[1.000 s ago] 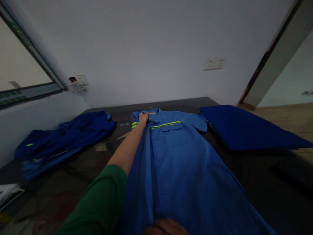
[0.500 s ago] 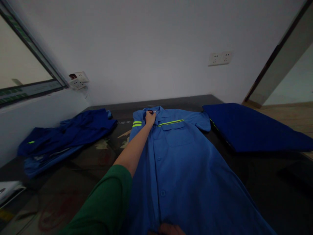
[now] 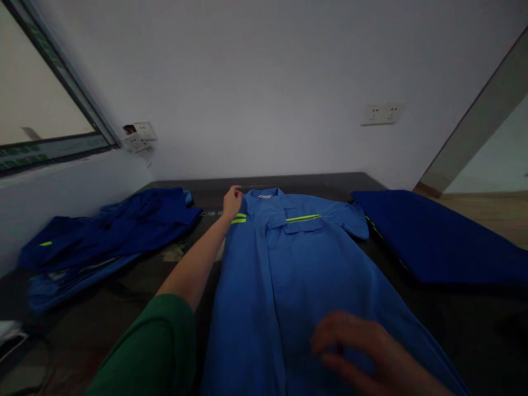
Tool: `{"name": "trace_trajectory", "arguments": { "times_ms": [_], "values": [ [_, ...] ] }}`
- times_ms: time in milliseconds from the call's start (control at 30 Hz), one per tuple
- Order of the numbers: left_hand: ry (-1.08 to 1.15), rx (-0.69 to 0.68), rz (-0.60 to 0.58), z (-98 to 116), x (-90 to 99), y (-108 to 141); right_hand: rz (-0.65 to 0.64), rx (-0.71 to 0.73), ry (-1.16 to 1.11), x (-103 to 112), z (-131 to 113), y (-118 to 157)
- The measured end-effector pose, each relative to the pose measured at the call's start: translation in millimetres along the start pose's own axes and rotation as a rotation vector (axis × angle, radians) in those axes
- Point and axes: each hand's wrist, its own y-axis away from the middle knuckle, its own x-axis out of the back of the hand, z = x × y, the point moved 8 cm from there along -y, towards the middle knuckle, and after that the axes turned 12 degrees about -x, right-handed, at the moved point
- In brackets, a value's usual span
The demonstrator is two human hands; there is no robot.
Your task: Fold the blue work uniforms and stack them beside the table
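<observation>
A light blue short-sleeved work shirt (image 3: pixel 325 275) lies front up on the dark table, its collar at the far end. Yellow-green stripes cross its chest, and buttons run down the front. My left hand (image 3: pixel 232 202) is beside the collar, at the shirt's left shoulder. Its thumb and forefinger look slightly apart, with no cloth visible between them. Over the lower right part of the shirt hovers my right hand (image 3: pixel 363 346), a little blurred. Its fingers are bent and parted from the thumb, holding nothing.
Dark blue garments (image 3: pixel 124 225) lie in a loose pile on the left. A folded dark blue garment (image 3: pixel 437 236) rests to the right, near the shirt's sleeve. Behind the table (image 3: pixel 305 181) rises a white wall with sockets (image 3: pixel 381 114). A white object (image 3: pixel 12 335) sits at the near left.
My left hand has let go of the collar and moved left to the shoulder. The collar now lies spread. My right hand has risen from the bottom edge and moved right.
</observation>
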Motion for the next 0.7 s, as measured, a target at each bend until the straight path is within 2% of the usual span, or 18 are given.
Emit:
{"name": "trace_trajectory", "arguments": {
  "times_ms": [100,167,267,367,467,533,700],
  "values": [
    [-0.016,0.165,0.053,-47,26.0,-6,0.051,-0.134,0.010,37,21,-79],
    [-0.005,0.193,0.057,-69,32.6,-8,0.119,-0.165,0.049,56,39,-141],
    [0.033,0.190,0.030,-90,28.2,-14,0.271,-0.309,0.142,78,81,-230],
    [0.084,0.143,-0.032,-99,14.1,-24,0.430,-0.476,0.187,92,122,-290],
    [0.132,0.095,-0.121,-105,-1.0,-33,0.491,-0.586,0.135,91,150,-317],
    [0.157,0.076,-0.178,-109,-8.9,-36,0.486,-0.581,0.033,85,158,-322],
    [0.160,0.004,-0.237,-114,-21.2,-43,0.313,-0.530,-0.323,62,160,-317]
  ]
}}
